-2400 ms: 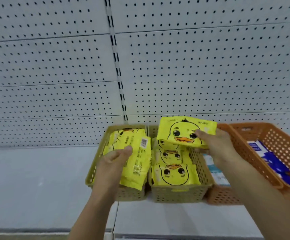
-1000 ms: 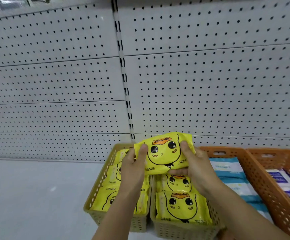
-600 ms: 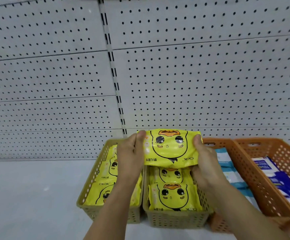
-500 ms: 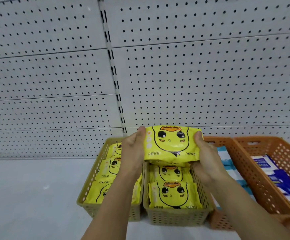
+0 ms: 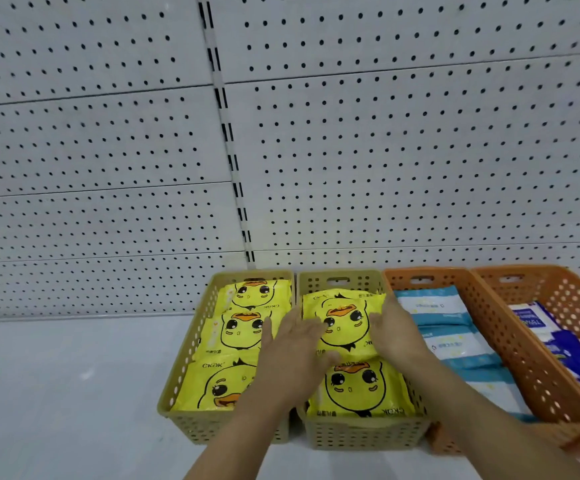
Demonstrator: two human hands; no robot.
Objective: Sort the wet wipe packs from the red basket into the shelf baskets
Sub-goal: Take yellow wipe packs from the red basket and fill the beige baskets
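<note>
Both hands are reaching into the second yellow basket point(image 5: 338, 279) from the left on the grey shelf point(image 5: 56, 393). The left hand point(image 5: 295, 344) is lying with straight fingers against the left edge of a yellow duck-print wet wipe pack point(image 5: 345, 322). The right hand point(image 5: 397, 336) is touching its right edge the same way. Each grip is looking released, fingers flat rather than curled, though both hands are blurred. That pack is sitting at the far end of the basket, overlapping the far edge of another duck pack point(image 5: 357, 389) lying nearer. The leftmost yellow basket point(image 5: 186, 362), just beside, is holding three more duck packs point(image 5: 243, 332) in a row. To the right, an orange basket point(image 5: 447, 271) is holding white-and-teal packs point(image 5: 433, 317). The far-right orange basket point(image 5: 579, 294) is holding dark blue packs point(image 5: 565, 348). A white pegboard panel point(image 5: 385, 150) is rising behind the baskets.
</note>
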